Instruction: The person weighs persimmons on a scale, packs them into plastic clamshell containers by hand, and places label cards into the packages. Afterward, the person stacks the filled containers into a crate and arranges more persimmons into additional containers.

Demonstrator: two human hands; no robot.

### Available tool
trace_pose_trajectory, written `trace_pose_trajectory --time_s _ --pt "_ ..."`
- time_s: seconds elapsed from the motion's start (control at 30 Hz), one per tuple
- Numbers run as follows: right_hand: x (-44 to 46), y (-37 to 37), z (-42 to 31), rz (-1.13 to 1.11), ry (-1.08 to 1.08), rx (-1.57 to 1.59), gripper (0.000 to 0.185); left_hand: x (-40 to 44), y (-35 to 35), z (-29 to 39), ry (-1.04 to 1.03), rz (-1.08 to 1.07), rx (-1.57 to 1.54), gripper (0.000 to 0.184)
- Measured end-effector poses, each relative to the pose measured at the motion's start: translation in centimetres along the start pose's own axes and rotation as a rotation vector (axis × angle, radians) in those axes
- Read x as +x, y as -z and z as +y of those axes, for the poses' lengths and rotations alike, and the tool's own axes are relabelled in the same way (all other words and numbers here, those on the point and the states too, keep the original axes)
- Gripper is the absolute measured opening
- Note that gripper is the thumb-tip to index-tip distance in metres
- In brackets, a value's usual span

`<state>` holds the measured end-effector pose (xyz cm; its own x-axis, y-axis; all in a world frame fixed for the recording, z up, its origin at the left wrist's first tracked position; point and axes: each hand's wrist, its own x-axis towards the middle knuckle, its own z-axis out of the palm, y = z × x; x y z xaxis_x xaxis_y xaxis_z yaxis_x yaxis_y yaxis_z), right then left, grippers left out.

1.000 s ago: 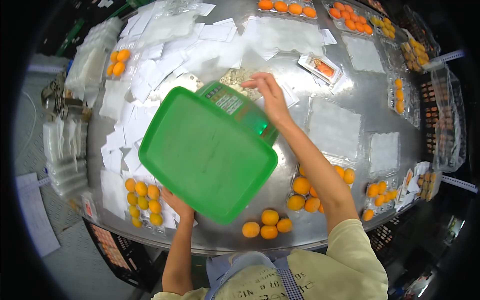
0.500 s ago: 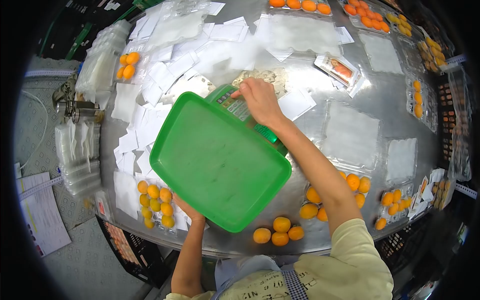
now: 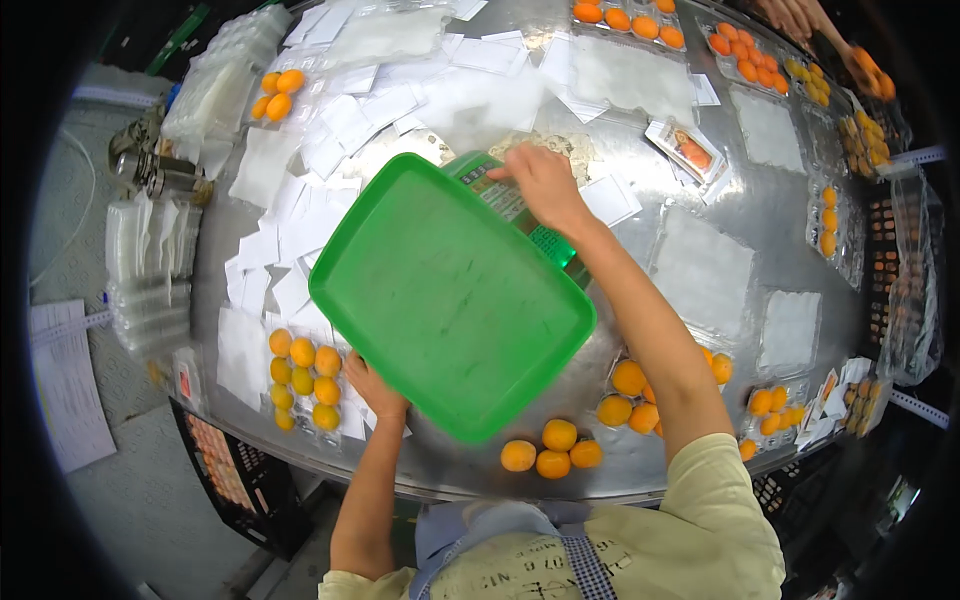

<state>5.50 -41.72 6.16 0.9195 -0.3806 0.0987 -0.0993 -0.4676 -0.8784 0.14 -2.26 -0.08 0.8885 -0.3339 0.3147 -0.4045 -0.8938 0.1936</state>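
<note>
A green weighing scale stands before me, its bare green tray [image 3: 450,300] tilted across the view. My right hand [image 3: 545,190] is open at the keypad [image 3: 500,203], index finger stretched onto the upper keys. The wrist passes beside the lit green display [image 3: 552,245]. By the tray's lower left edge is my left hand [image 3: 376,388], its fingers partly hidden; I cannot tell whether they grip the scale. Close to it lies a clear pack of orange fruit [image 3: 303,378]. Several loose orange fruits [image 3: 558,436] sit below the tray.
White paper slips [image 3: 300,225] cover the table's left side. Stacked clear plastic trays [image 3: 150,270] stand at the left edge. More fruit packs [image 3: 745,55] line the right and far sides. Another person's hand [image 3: 795,15] shows at the top right. Printed labels [image 3: 690,150] lie beyond my right arm.
The whole view has shifted slightly, and the other person's hand and arm now show at the top right. My hands keep about the same places at the scale, the right finger still at the keypad.
</note>
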Motion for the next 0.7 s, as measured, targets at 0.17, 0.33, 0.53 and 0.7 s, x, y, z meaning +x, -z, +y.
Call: trace_pose_trajectory --time_s 0.17,0.33,0.53,0.7 --pt "-0.8 2.3 1.2 0.081 -0.101 0.421 0.042 0.4 1.2 1.4 0.196 -0.023 -0.185 0.026" --pt "-8.5 7.8 -1.4 0.439 -0.196 0.514 0.04 0.4 1.3 0.6 0.084 0.045 -0.142 0.017" --pt "-23.5 9.2 -3.1 0.683 -0.37 0.533 0.029 -0.1 0.6 -0.3 0.096 0.037 -0.22 0.018" --pt "-33.4 7.3 -3.6 0.696 -0.417 0.474 0.024 -0.4 0.7 -0.7 0.108 0.09 -0.359 0.017"
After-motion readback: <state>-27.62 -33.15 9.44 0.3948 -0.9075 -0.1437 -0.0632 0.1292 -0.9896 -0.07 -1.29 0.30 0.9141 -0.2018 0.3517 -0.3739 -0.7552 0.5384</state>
